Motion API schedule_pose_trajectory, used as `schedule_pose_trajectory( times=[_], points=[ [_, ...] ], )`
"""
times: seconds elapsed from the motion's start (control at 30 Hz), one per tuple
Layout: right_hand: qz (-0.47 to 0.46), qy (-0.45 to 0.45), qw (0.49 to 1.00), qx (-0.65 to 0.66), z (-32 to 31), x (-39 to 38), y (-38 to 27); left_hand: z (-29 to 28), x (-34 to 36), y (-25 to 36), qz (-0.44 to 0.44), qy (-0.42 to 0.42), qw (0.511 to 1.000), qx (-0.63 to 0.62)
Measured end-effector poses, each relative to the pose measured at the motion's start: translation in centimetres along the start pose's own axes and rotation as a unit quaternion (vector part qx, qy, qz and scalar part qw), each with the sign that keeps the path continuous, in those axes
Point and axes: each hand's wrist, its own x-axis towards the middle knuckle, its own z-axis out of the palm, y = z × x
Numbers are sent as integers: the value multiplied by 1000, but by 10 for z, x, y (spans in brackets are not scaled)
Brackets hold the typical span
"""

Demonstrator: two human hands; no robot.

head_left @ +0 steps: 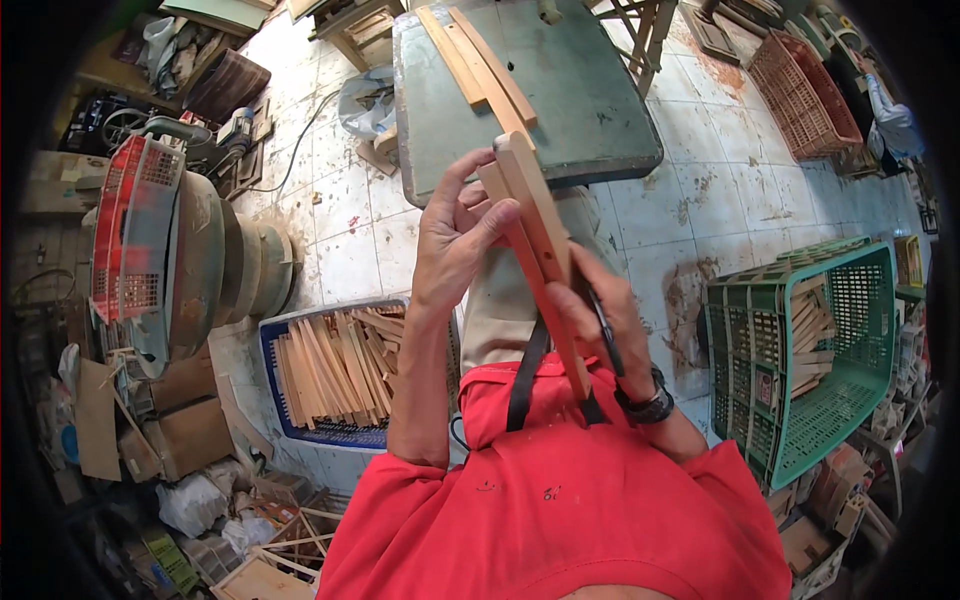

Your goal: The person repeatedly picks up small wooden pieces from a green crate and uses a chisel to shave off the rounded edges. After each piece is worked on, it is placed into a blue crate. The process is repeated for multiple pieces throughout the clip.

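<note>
Two wooden strips, lying side by side, are held up slantwise in front of my red shirt. Near their far ends my left hand grips them, thumb on the near face and fingers around the edge. Lower down, my right hand is closed around the same strips. A slim black pen-like thing also sticks out of my right hand; its exact kind is not clear. Beyond the far ends, several more wooden strips lie on the green tabletop.
A blue crate filled with wooden strips stands on the tiled floor at left. On the right a green crate lies on its side with wood pieces inside. A fan with a red grille stands far left; a red-brown basket sits far right.
</note>
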Motion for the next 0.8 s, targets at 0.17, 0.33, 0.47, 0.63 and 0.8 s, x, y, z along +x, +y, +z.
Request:
schedule_pose_trajectory(
  times=[0.17, 0.33, 0.47, 0.63, 0.8],
  points=[
    [50, -36, 998, 31, 9, -10, 20, -1, -10, -16, -23, 34, 999, -5],
    [84, -69, 991, 73, 12, -18, 34, -11, -10, -23, -7, 30, 999, 18],
    [108, -52, 987, 105, 15, -19, 30, -18, -7, -30, 27, 2, 999, 27],
    [110, -52, 986, 112, 16, -20, 30, -17, -5, -27, 24, -2, 1000, 7],
    [119, -32, 983, 134, 21, -23, 24, -19, -6, -29, 42, -7, 998, -48]
  ],
)
